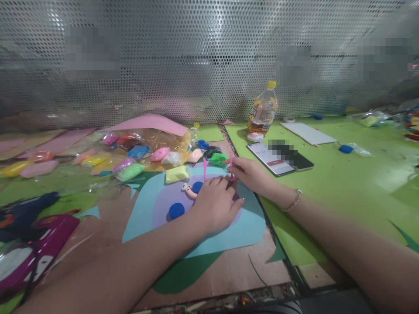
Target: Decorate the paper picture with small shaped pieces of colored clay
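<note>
On the light-blue paper sheet (144,224), with its lilac middle (162,192), my left hand (216,205) lies palm down, fingers stretched forward and thumb apart. My right hand (247,172) pinches a thin upright pink stick (231,162) just beyond the left fingertips. Whatever the left palm covers is hidden. A pink pointed piece (205,168) stands behind the left knuckles. Left of that hand are two blue discs (176,211) and a pale curved clay piece (189,190) with small eyes. A pale-yellow packet (176,174) rests on the sheet's far edge.
Packets of coloured clay (131,172) spread across the left and back. Beyond the right hand are a phone (270,159), a bottle (262,111) with a yellow cap and a white board (307,133). A magenta object (54,242) lies at left. A perforated metal panel (196,56) closes the back.
</note>
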`<state>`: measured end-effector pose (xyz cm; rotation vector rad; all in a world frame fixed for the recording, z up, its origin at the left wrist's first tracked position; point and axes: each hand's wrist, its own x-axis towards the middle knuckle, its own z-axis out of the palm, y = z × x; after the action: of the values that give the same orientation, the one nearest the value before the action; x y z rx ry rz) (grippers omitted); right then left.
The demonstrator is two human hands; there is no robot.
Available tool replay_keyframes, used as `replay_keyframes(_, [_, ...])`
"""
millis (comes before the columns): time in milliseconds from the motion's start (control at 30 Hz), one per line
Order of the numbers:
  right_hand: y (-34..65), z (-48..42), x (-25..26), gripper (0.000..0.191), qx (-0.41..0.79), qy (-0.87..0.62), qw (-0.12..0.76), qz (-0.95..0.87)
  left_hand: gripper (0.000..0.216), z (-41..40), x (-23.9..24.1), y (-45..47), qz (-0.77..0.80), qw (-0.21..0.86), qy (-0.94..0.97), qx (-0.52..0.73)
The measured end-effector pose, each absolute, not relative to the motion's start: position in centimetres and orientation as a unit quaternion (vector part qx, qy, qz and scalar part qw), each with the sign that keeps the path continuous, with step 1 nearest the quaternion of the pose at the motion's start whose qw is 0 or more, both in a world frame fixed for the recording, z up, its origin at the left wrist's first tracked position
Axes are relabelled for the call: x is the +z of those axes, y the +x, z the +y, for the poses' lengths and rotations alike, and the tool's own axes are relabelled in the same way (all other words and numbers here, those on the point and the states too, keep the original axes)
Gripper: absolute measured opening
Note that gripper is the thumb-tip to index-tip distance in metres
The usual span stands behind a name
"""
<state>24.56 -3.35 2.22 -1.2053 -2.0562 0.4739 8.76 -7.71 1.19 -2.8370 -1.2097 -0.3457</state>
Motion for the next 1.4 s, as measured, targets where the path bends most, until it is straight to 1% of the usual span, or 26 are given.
replay_keyframes(167, [24.55,-3.27,2.02,0.013,0.223,-0.462,0.376,-0.772,0.048,-7.73,1.23,8.72,-0.395,0.013,-0.912,-0.112])
replay_keyframes(333, [24.55,-3.31,2.09,0.016,0.250,-0.476,0.381,-0.752,0.047,-7.81,1.34,8.72,-0.392,0.007,-0.913,-0.113])
replay_keyframes(567, [24.46,-3.54,2.43,0.019,0.228,-0.477,0.375,-0.762,0.047,-7.84,1.41,8.74,-0.391,0.007,-0.913,-0.113])
replay_keyframes(833, [24.76,-3.59,2.36,0.016,0.220,-0.476,0.404,-0.750,0.047,-7.78,1.37,8.73,-0.390,0.012,-0.914,-0.113])
replay_keyframes(1033, [25.08,-3.29,2.18,0.012,0.195,-0.478,0.394,-0.760,0.048,-7.80,1.42,8.72,-0.391,0.009,-0.913,-0.114])
replay_keyframes(1400, [24.97,-3.18,1.89,0.011,0.225,-0.477,0.380,-0.759,0.048,-7.87,1.41,8.71,-0.391,0.004,-0.913,-0.116])
